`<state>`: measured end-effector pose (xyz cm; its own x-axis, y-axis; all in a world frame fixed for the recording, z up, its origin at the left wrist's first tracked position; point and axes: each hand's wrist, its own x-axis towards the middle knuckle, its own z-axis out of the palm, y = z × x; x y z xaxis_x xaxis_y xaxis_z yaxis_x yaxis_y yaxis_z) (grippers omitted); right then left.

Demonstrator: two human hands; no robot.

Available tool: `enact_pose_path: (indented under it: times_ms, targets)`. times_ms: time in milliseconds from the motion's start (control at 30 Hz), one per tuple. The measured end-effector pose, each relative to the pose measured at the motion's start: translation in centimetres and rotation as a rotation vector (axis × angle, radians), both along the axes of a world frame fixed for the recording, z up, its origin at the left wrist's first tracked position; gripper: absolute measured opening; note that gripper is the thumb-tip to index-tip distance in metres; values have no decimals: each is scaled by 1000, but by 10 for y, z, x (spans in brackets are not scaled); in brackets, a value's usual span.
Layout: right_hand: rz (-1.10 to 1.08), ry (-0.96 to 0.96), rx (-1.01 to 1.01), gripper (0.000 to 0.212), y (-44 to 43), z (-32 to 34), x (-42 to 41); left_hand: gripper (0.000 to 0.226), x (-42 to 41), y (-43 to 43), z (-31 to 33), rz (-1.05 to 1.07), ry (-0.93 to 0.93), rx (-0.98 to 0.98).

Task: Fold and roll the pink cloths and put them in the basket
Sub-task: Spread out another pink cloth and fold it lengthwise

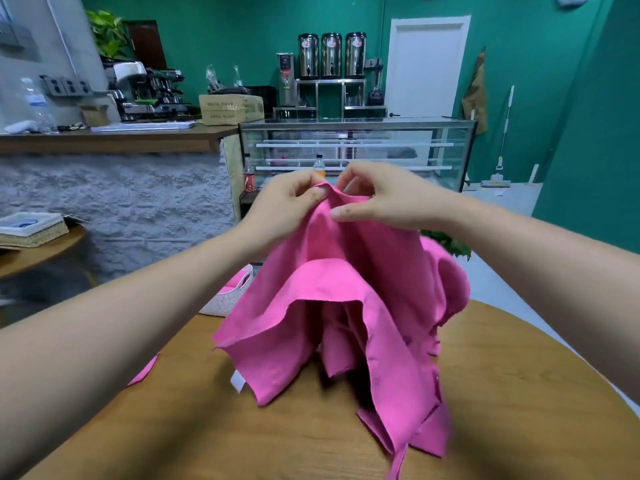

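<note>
A pink cloth (346, 306) hangs lifted above the round wooden table (242, 427), its lower corners draping onto the tabletop. My left hand (284, 206) pinches its top edge between thumb and fingers. My right hand (384, 199) pinches the same top edge just to the right. A white woven basket (225, 299) stands at the table's far edge, mostly hidden behind the cloth, with something pink inside it. A corner of another pink cloth (143, 370) shows beside my left forearm.
Behind the table stands a glass display case (356, 150) with bottles in front of it. A stone-faced counter (114, 202) with a coffee machine runs along the left. A small side table with a wicker tray (31, 230) is at the left.
</note>
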<state>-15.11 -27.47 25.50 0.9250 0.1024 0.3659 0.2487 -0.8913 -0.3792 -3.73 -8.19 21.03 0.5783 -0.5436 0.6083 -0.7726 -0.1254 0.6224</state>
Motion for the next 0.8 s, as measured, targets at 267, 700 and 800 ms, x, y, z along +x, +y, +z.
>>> enact_pose_path:
  times_ms: [267, 700, 800]
  targets:
    - [-67, -123, -84, 30, 4, -8, 17, 29, -3, -8, -17, 12, 34, 20]
    - [-214, -183, 111, 38, -42, 10, -2, 32, 15, 39, -32, 97, 176, 106]
    - [-109, -82, 106, 36, -29, 0, -3, 26, 12, 31, -16, 62, 152, 51]
